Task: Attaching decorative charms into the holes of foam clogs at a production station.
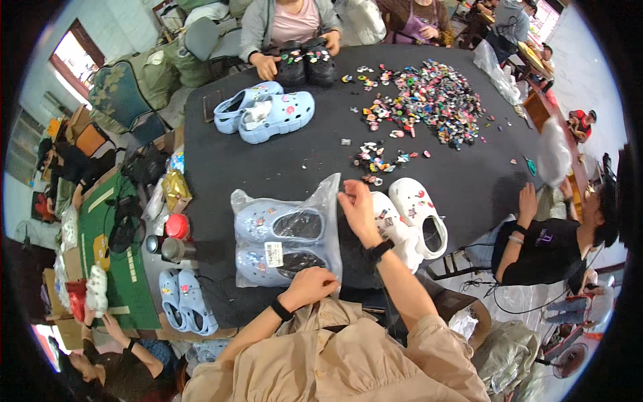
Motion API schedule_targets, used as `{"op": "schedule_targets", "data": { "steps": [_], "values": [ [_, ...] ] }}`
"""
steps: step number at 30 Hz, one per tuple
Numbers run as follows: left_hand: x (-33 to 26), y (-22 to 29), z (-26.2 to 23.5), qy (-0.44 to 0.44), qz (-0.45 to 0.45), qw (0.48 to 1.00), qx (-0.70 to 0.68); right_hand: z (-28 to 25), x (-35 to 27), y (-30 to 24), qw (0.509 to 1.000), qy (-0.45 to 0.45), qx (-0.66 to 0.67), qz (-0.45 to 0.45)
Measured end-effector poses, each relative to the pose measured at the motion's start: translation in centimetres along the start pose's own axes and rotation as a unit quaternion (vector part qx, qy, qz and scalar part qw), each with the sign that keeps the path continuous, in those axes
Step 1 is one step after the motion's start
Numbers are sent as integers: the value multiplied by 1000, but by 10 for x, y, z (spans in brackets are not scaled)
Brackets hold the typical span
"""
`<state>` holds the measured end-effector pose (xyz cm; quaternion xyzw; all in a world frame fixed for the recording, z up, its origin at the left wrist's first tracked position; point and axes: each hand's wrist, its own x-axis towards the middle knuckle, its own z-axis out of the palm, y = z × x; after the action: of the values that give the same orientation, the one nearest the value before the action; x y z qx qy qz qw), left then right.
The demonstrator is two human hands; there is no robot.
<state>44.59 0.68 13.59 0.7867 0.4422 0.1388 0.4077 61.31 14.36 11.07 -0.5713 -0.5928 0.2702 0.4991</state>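
Note:
A clear plastic bag (331,224) lies flat on the black table in front of me, its open edge toward the right. Inside it sits a pair of light blue clogs (258,224) with small charms, one above the other; a white label (273,254) shows on the lower one. My left hand (311,288) is closed at the near corner of that edge, fingers bent onto the plastic. At the far end of the same edge my right hand (360,209) has its thumb and fingers pinched on the film. White clogs (418,214) with charms stand just right of my right hand.
A large heap of colourful shoe charms (439,100) covers the far right. Light blue clogs (278,114) stand far left; another pair (187,301) lies near left beside jars (177,228). Across the table a person's hands hold black clogs (305,63). Another person (542,248) sits at right.

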Motion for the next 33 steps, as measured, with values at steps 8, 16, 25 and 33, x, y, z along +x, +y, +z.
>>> {"op": "schedule_targets", "data": {
  "steps": [8, 16, 25, 33],
  "values": [
    [-14, -13, -1, 55, 48, 996, -55, -45, -81, -30, 963, -232, 58, 124],
    [-18, 6, -2, 50, 100, 993, 29, -36, -101, -35, 940, -324, -91, -55],
    [-49, 16, -27, 133, 23, 989, -56, -17, -75, -51, 891, -305, -212, -260],
    [-111, -91, -71, 452, -218, 849, -165, 12, -62, -41, 836, -381, -263, -294]
  ]
}}
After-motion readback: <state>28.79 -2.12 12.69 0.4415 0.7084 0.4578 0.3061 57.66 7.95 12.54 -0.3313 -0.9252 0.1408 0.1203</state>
